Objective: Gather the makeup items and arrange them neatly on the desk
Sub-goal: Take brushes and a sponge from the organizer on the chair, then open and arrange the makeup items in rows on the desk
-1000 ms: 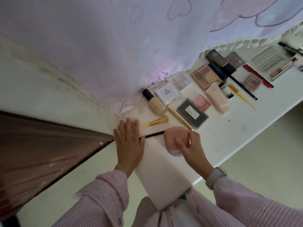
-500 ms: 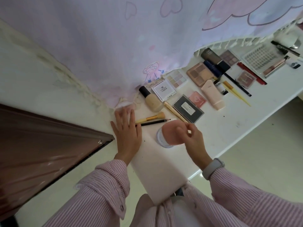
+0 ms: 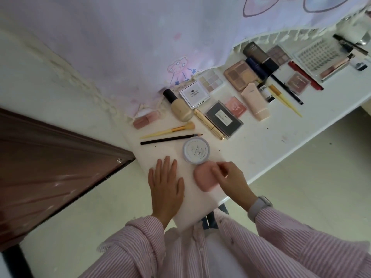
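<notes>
My left hand (image 3: 166,188) lies flat on the white counter (image 3: 261,141) near its narrow near end, fingers straight and slightly spread, holding nothing. My right hand (image 3: 228,177) rests on the pink compact (image 3: 203,178) just beside it — fingertips curled onto its top edge, thumb against its side, so it is pinched against the counter close to the near edge. The round white powder jar (image 3: 196,150) sits flat, touching the compact's far side. Beyond it lie a black pencil (image 3: 170,139) and a yellow-handled brush (image 3: 168,131), roughly parallel. Further along, toward the curtain (image 3: 140,47) at the back edge, are a foundation bottle (image 3: 179,106), a gold tube (image 3: 208,124), a black palette (image 3: 223,118), a white square compact (image 3: 194,94) and a pale pink tube (image 3: 255,101) — more palettes are spread toward the far end.
</notes>
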Available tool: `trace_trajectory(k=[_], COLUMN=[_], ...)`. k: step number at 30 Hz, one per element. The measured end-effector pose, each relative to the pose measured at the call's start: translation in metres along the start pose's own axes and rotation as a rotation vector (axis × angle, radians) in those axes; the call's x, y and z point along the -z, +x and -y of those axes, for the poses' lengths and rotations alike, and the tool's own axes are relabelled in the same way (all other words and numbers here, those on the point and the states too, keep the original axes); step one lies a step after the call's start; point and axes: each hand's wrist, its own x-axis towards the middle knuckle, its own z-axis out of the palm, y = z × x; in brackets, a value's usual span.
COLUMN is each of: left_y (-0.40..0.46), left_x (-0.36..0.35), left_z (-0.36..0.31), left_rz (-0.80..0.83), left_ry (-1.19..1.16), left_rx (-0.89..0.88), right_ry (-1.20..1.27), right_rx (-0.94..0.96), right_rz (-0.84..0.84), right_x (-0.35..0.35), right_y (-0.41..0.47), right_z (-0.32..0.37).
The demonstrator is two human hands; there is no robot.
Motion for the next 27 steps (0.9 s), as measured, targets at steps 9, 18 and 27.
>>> trace_trajectory(k=[9,18,27], left_y=[-0.004,-0.01,-0.036], left_x=[-0.001,-0.002,-0.016], left_z=[-0.002,-0.006,-0.039], left_rz=[0.064,-0.021,-0.316], left_ry=[-0.003,-0.103,-0.41], left_rx=[-0.028,0.083,0.673], right_ry=[-0.097,-0.095,-0.411], right_rx=[0.07,0.205,0.61], right_rz=[0.04,0.235,0.451], right_x=[-0.01,-0.003,0.006], right_y=[0.002,0.002,0.007], right_z=[0.004,0.013,0.013])
